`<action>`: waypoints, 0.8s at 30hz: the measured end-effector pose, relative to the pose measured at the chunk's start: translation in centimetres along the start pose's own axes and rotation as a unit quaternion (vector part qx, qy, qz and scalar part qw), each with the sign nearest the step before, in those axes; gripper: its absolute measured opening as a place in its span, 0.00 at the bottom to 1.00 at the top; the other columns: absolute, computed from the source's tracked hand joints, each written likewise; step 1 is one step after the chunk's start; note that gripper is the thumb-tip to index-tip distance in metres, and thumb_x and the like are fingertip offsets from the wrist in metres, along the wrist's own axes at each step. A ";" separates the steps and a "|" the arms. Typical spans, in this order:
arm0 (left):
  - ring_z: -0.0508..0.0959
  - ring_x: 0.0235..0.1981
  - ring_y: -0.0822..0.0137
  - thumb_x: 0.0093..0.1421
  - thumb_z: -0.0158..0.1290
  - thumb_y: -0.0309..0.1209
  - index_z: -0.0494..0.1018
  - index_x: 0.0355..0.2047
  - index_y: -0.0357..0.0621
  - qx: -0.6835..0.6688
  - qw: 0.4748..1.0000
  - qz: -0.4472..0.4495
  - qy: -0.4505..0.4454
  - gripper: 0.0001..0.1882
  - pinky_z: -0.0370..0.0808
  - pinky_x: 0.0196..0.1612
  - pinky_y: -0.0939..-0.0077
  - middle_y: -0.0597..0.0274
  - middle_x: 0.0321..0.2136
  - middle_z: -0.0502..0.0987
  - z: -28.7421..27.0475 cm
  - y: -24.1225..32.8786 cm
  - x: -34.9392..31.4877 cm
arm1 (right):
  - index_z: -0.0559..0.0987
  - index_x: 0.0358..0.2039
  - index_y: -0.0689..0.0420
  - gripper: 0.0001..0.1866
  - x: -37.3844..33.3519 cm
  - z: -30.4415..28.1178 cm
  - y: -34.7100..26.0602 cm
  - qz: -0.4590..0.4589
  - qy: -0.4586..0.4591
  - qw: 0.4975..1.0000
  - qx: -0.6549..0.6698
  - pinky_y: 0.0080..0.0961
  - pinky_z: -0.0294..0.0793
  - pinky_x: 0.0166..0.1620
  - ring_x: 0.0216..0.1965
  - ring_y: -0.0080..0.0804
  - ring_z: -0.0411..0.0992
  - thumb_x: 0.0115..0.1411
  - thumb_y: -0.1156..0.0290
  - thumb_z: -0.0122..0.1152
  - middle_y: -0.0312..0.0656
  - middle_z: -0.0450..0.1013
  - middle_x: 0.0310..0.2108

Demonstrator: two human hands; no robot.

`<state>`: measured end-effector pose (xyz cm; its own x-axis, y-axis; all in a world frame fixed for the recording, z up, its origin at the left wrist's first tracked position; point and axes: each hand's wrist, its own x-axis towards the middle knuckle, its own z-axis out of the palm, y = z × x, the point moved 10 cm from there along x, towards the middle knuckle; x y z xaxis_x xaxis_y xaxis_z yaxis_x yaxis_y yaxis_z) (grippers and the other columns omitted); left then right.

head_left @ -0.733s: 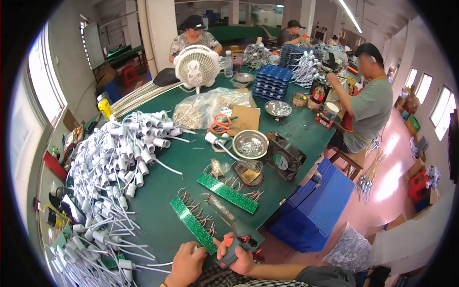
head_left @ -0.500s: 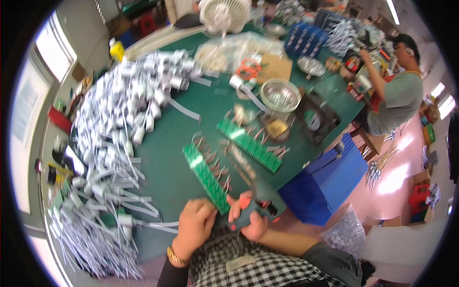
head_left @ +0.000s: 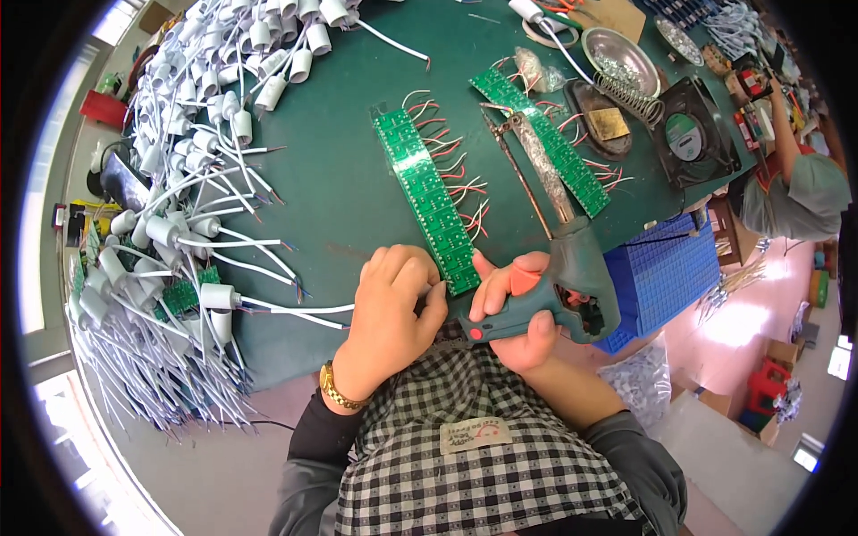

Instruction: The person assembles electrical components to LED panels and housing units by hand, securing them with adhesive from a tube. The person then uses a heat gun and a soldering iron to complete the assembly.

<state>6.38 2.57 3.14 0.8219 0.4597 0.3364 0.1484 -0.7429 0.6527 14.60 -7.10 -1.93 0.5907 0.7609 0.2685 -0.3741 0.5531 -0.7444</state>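
My right hand point(head_left: 523, 326) is wrapped round a dark green soldering gun point(head_left: 583, 259) with a red trigger, its worn metal barrel and thin rod pointing away from me. A green circuit board strip point(head_left: 422, 192) with red and white wire pairs along its right side lies between my hands, its near end close to both. At that end my left hand point(head_left: 389, 308) has its fingers curled together; what they hold, if anything, is hidden. White cables from a lamp holder point(head_left: 219, 297) reach that hand's left side. Partly behind the barrel lies a second circuit board strip point(head_left: 572, 170).
White lamp holders point(head_left: 206, 80) with cables are heaped along the left. A soldering iron stand point(head_left: 617, 147) with a coil and sponge, a metal bowl point(head_left: 630, 49) and a black fan point(head_left: 693, 134) sit at right. Beyond the table's right edge stands a blue crate point(head_left: 666, 277); another person point(head_left: 800, 192) sits farther off.
The view has tilted down toward my hands, so the boards and lamp holders appear higher and larger. My right hand still grips the soldering gun, and my left hand stays curled near the board's end.
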 end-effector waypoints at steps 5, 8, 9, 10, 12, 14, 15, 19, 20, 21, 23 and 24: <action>0.68 0.28 0.57 0.43 0.57 0.20 0.65 0.26 0.43 -0.004 1.000 0.002 0.007 0.12 0.63 0.31 0.64 0.61 0.27 0.70 0.3 -0.2 0.0 | 0.59 0.55 0.51 0.32 -0.1 -0.1 -0.1 -0.011 -0.003 1.000 -0.003 0.44 0.49 0.65 0.30 0.30 0.71 0.58 0.45 0.52 0.37 0.67 0.29; 0.68 0.28 0.57 0.43 0.57 0.20 0.65 0.26 0.43 0.004 1.000 -0.007 0.012 0.12 0.63 0.32 0.65 0.62 0.27 0.70 0.2 -0.1 0.0 | 0.59 0.55 0.51 0.32 -0.3 0.2 -0.5 0.001 -0.019 1.000 -0.016 0.44 0.53 0.62 0.31 0.30 0.71 0.58 0.44 0.52 0.38 0.67 0.30; 0.68 0.28 0.58 0.43 0.57 0.20 0.65 0.26 0.43 0.000 1.000 -0.002 0.010 0.12 0.63 0.32 0.65 0.62 0.27 0.70 0.2 -0.2 0.0 | 0.59 0.55 0.52 0.31 -0.6 0.2 -0.7 0.006 -0.017 1.000 0.002 0.43 0.58 0.59 0.31 0.31 0.71 0.59 0.45 0.52 0.38 0.67 0.30; 0.68 0.28 0.58 0.43 0.57 0.20 0.65 0.26 0.43 -0.004 1.000 0.003 0.008 0.12 0.63 0.32 0.65 0.62 0.27 0.70 0.2 -0.2 0.0 | 0.59 0.54 0.53 0.31 -1.0 0.3 -1.0 0.011 -0.015 1.000 0.020 0.42 0.62 0.56 0.32 0.31 0.71 0.59 0.46 0.53 0.39 0.67 0.30; 0.68 0.28 0.58 0.43 0.57 0.20 0.65 0.26 0.44 -0.008 1.000 0.004 0.006 0.12 0.63 0.32 0.66 0.63 0.27 0.70 0.1 -0.5 0.0 | 0.59 0.54 0.53 0.31 -1.7 1.1 -2.1 0.054 -0.005 0.999 -0.009 0.40 0.65 0.52 0.32 0.32 0.71 0.59 0.47 0.53 0.39 0.67 0.30; 0.68 0.28 0.58 0.43 0.57 0.20 0.65 0.26 0.44 -0.017 1.000 0.004 0.004 0.12 0.63 0.33 0.66 0.63 0.27 0.70 0.1 -0.4 0.0 | 0.60 0.53 0.54 0.29 -3.3 0.0 -2.4 0.104 -0.027 0.991 -0.085 0.34 0.70 0.43 0.34 0.33 0.69 0.59 0.49 0.56 0.40 0.67 0.31; 0.68 0.28 0.59 0.43 0.57 0.20 0.65 0.25 0.44 -0.005 1.000 0.008 -0.001 0.12 0.63 0.33 0.66 0.64 0.27 0.70 0.2 -0.2 0.1 | 0.60 0.53 0.54 0.29 -4.3 -0.3 -3.1 0.108 -0.026 0.990 -0.087 0.34 0.70 0.43 0.34 0.33 0.69 0.59 0.49 0.56 0.40 0.67 0.31; 0.68 0.28 0.60 0.43 0.57 0.20 0.66 0.25 0.45 0.022 1.000 0.000 -0.008 0.12 0.62 0.32 0.67 0.65 0.27 0.70 0.0 -0.1 0.2 | 0.65 0.48 0.59 0.26 -7.9 -1.4 -4.5 0.172 -0.139 0.910 -0.350 0.31 0.72 0.38 0.34 0.32 0.69 0.58 0.53 0.57 0.43 0.68 0.32; 0.68 0.28 0.60 0.43 0.57 0.20 0.66 0.25 0.45 0.022 1.000 -0.003 -0.009 0.12 0.62 0.32 0.67 0.65 0.27 0.70 0.2 -0.2 0.3 | 0.66 0.47 0.60 0.26 -9.4 -2.3 -4.7 0.196 -0.109 0.910 -0.350 0.30 0.72 0.39 0.34 0.32 0.69 0.58 0.54 0.57 0.43 0.68 0.32; 0.68 0.28 0.61 0.43 0.57 0.20 0.66 0.25 0.45 0.014 1.000 0.002 -0.006 0.12 0.62 0.32 0.68 0.65 0.27 0.70 0.2 -0.2 0.4 | 0.67 0.47 0.62 0.25 -10.2 -2.9 -4.6 0.220 -0.078 0.907 -0.351 0.30 0.72 0.39 0.34 0.32 0.69 0.58 0.55 0.57 0.43 0.68 0.33; 0.68 0.28 0.61 0.43 0.57 0.20 0.66 0.24 0.45 0.013 1.000 0.000 -0.001 0.11 0.62 0.32 0.68 0.66 0.27 0.70 0.2 -0.5 0.2 | 0.68 0.48 0.62 0.24 -9.5 -2.4 -5.5 0.299 -0.046 0.904 -0.302 0.30 0.71 0.40 0.35 0.32 0.69 0.58 0.57 0.58 0.43 0.68 0.34; 0.68 0.27 0.61 0.42 0.56 0.19 0.65 0.24 0.45 0.015 1.000 0.009 0.007 0.12 0.61 0.31 0.68 0.65 0.27 0.71 0.2 -0.4 0.1 | 0.68 0.48 0.61 0.24 -10.2 -2.9 -5.6 0.292 -0.093 0.883 -0.356 0.30 0.71 0.41 0.36 0.32 0.69 0.58 0.58 0.58 0.43 0.68 0.35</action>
<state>6.54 2.83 2.83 0.8164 0.4531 0.3580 0.1507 -0.7655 0.6255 12.74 -18.90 -2.24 0.2932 0.9250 -0.2418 0.0075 -0.2551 -0.9669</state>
